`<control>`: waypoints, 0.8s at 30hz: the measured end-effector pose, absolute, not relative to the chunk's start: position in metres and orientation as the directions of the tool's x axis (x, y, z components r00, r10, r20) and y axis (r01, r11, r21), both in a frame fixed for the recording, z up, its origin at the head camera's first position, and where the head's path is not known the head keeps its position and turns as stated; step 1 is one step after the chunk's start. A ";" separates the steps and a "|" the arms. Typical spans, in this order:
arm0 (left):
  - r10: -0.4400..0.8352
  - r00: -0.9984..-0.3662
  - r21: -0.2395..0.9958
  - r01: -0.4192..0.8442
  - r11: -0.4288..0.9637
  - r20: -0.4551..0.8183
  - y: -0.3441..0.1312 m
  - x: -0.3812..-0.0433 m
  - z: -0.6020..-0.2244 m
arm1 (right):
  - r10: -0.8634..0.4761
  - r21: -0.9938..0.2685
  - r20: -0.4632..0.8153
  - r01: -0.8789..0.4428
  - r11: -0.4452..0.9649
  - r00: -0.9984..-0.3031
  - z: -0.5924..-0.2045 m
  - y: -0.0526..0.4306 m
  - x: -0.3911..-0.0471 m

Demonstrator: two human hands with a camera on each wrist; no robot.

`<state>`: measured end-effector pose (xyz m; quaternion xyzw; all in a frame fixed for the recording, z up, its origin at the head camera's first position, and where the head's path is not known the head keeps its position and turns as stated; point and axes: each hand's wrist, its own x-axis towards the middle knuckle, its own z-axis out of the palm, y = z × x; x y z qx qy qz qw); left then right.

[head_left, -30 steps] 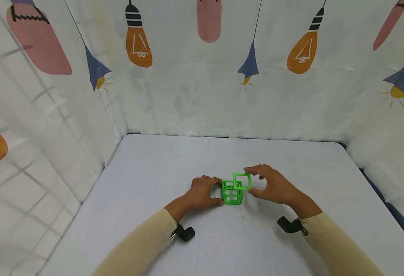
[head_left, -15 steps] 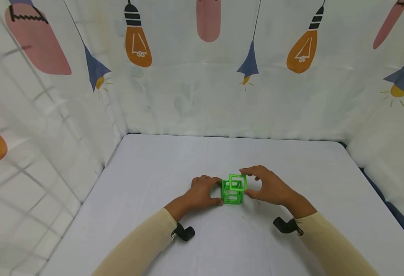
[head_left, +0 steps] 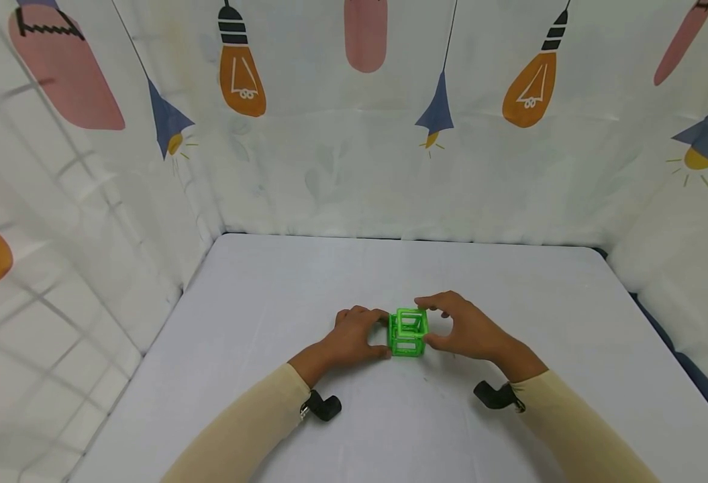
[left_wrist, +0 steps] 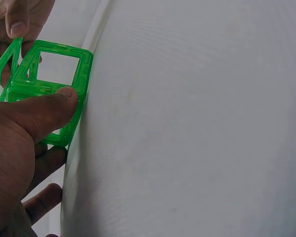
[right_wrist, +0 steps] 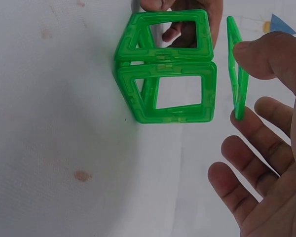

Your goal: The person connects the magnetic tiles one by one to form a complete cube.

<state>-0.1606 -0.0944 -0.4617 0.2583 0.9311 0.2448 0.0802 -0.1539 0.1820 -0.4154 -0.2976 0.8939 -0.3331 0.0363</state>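
Observation:
On the table, a small box of green see-through magnetic tiles [head_left: 407, 353] stands between both hands. My left hand [head_left: 354, 339] grips its left side. In the left wrist view the thumb [left_wrist: 54, 111] lies across one tile's frame, with fingers at the far side. My right hand [head_left: 471, 329] pinches a single green square magnetic tile [right_wrist: 242, 94] by its edges, thumb on one edge and a fingertip on the opposite one. That tile hangs over the top of the box. A narrow gap separates the two in the right wrist view.
The white table [head_left: 305, 275] carries a few faint brownish marks. A white cloth wall [head_left: 329, 181] with printed lamps and bulbs rises behind its far edge. Black camera mounts [head_left: 323, 407] are strapped at both wrists.
My right hand has moved left and slightly down with the square tile, from up and right of the box to over it. My left hand has stayed in place on the box.

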 end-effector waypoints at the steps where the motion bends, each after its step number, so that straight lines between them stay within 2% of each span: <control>1: 0.520 -0.854 0.498 0.441 0.747 -0.023 -0.094 -0.161 -0.462 | -0.558 -0.618 0.131 -0.508 0.600 -0.819 -0.416 0.181 -0.154; 24: 0.510 -0.860 0.480 0.446 0.755 -0.002 -0.093 -0.158 -0.462 | -0.567 -0.616 0.109 -0.503 0.606 -0.817 -0.426 0.176 -0.155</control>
